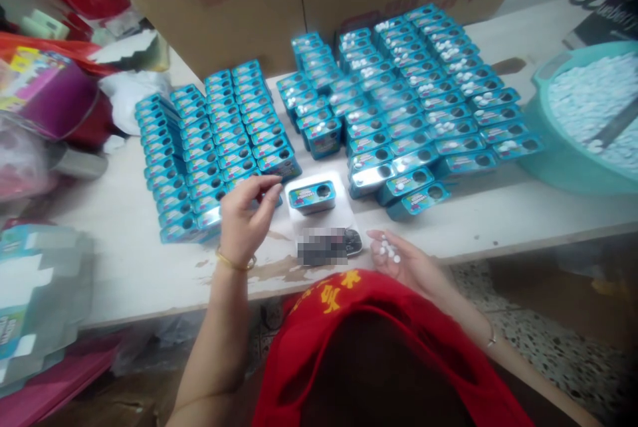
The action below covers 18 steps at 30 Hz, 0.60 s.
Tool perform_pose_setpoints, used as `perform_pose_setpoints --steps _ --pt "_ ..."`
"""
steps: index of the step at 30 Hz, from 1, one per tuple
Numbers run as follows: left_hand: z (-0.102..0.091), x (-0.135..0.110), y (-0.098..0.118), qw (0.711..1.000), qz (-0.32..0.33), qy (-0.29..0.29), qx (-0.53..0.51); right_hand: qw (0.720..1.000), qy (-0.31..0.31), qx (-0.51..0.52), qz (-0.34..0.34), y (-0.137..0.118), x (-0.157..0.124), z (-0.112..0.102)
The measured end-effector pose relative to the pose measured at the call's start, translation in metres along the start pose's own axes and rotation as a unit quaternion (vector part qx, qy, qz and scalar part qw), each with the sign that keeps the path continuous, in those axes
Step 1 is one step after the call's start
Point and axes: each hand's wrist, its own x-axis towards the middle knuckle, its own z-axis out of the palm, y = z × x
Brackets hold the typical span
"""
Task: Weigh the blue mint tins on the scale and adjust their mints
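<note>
My left hand (250, 214) is beside the scale's left edge, thumb and index finger nearly meeting; whatever they pinch, if anything, is too small to make out. On the white scale (326, 220) lies a single blue tin (312, 197) with a dark round hole in its top. Several small white tablets (389, 249) rest in my right hand (406, 264), whose palm is cupped upward just right of the scale. Rows of blue tins (219, 141) stand behind my left hand. More blue tins (413, 108), many with white tablets on top, stand beyond my right hand.
A green basin (541, 148) full of white tablets, with a scoop-like tool in it, stands at the right. Large cardboard boxes (239, 8) rise behind the tins. Flattened cartons (44, 287) and bags lie at the left. The table (144, 281) ends close to my red apron.
</note>
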Motion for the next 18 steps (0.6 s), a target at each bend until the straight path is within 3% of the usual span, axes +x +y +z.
perform_pose_setpoints --steps 5,10,13,15,18 --pt "0.010 0.009 0.006 0.996 0.067 -0.065 0.011 0.989 -0.049 -0.130 -0.053 -0.002 -0.003 0.014" --pt "0.011 0.008 0.001 0.997 0.058 -0.038 0.013 0.942 -0.169 -0.261 -0.124 -0.018 0.003 0.076" --pt "0.005 0.003 -0.004 0.998 0.044 -0.034 0.013 0.910 -0.193 -0.329 -0.160 -0.029 0.011 0.109" --pt "0.000 -0.001 -0.008 0.999 0.035 -0.036 0.018 0.902 -0.180 -0.351 -0.173 -0.034 0.015 0.116" --pt "-0.004 -0.007 -0.016 0.999 0.017 -0.035 0.022 0.921 -0.163 -0.312 -0.167 -0.038 0.015 0.104"
